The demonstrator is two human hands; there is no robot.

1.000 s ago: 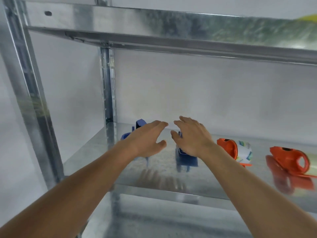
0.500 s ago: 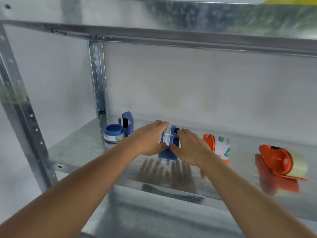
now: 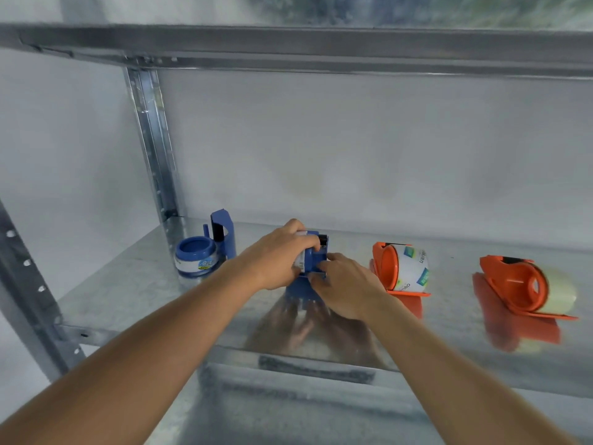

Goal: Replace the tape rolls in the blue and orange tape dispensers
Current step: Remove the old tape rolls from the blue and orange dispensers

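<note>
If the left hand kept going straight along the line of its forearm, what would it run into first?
It already grips the blue dispenser, so the left hand meets that first. Beyond it the line seems to run past the shelf to the white back wall, though depth is unclear.

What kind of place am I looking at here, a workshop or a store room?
Probably a store room or packing area: a bare galvanised metal shelf on a perforated upright against a plain white wall, holding only tape dispensers, such as the orange one.
</note>
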